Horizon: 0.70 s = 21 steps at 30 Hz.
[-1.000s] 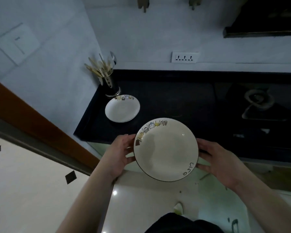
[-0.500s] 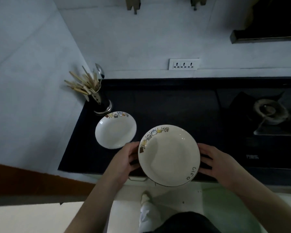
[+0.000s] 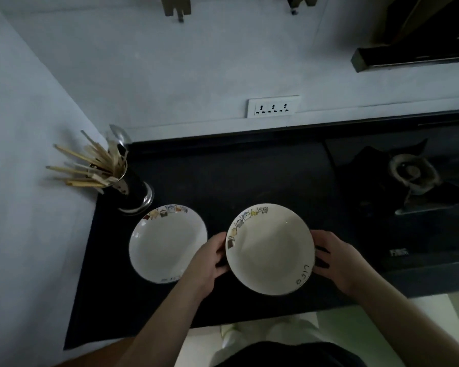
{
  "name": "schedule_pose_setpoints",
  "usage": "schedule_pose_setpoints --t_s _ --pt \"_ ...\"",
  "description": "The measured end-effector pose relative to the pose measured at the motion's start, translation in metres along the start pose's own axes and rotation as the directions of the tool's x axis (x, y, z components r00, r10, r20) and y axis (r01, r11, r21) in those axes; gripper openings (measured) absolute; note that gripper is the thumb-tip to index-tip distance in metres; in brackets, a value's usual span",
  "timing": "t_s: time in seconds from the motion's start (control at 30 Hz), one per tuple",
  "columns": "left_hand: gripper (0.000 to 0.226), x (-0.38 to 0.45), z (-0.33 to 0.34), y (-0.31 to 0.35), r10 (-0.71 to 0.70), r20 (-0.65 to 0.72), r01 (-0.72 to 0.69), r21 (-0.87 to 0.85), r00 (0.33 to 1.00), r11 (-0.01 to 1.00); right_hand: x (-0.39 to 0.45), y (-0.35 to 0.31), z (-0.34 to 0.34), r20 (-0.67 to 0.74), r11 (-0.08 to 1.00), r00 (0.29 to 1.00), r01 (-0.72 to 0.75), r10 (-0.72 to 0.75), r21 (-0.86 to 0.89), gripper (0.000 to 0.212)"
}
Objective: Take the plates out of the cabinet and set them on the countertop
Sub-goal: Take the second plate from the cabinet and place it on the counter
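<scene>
A white plate [image 3: 269, 249] with small coloured drawings on its rim is held over the black countertop [image 3: 249, 176], just right of a matching white plate [image 3: 164, 242] that lies flat there. My left hand [image 3: 206, 260] grips the held plate's left edge, and its back overlaps the lying plate's right rim. My right hand [image 3: 337, 256] grips the right edge. I cannot tell whether the held plate touches the counter. The cabinet is out of view.
A metal holder of chopsticks and a spoon [image 3: 117, 176] stands at the counter's back left corner, close behind the lying plate. A gas burner [image 3: 411, 173] sits at the right. A wall socket strip [image 3: 273, 106] is on the back wall.
Both hands carried the plate forward from in front of the counter's edge to over the counter, beside the first plate. The view moved closer to the counter.
</scene>
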<state>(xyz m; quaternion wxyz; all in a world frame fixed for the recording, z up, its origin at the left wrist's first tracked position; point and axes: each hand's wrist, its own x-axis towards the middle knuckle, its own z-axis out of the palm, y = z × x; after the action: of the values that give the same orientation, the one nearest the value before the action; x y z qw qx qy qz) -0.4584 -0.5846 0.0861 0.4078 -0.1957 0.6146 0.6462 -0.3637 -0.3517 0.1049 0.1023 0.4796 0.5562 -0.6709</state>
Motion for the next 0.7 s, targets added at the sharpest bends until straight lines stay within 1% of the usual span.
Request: schedule_pose_setpoints --t_s 0.1,0.2,0.3,0.43,0.5,0.63,0.7 --pt "0.016 0.018 0.009 0.005 -0.036 -0.014 0.036 -0.004 0.999 0.999 0.014 -0.003 -0.006 -0.006 1.000 1.000 -0.003 0.003 -0.013 0.037" --pt "0.021 0.035 0.020 0.008 -0.075 -0.075 0.074 -0.013 0.994 0.997 0.029 -0.010 -0.012 0.012 1.000 1.000 -0.014 0.014 -0.010 0.032" --pt "0.017 0.047 0.030 0.010 -0.090 -0.113 0.088 -0.025 0.989 0.996 0.043 -0.018 -0.016 0.018 1.000 1.000 -0.009 0.009 -0.016 0.040" --pt "0.031 0.061 0.041 0.013 -0.120 -0.131 0.122 0.006 0.984 0.993 0.062 -0.027 -0.025 0.042 0.999 0.998 -0.041 0.042 -0.024 0.041" --pt "0.031 0.065 0.049 0.014 -0.122 -0.138 0.125 0.020 0.983 0.992 0.070 -0.030 -0.030 0.024 0.997 0.996 -0.082 0.082 0.009 0.036" --pt "0.036 0.073 0.061 0.017 -0.136 -0.162 0.143 0.034 0.977 0.989 0.082 -0.035 -0.037 0.020 0.992 0.992 -0.123 0.123 0.002 0.040" --pt "0.039 0.077 0.064 0.016 -0.132 -0.178 0.142 0.043 0.975 0.989 0.087 -0.036 -0.040 0.022 0.991 0.990 -0.137 0.136 0.010 0.034"
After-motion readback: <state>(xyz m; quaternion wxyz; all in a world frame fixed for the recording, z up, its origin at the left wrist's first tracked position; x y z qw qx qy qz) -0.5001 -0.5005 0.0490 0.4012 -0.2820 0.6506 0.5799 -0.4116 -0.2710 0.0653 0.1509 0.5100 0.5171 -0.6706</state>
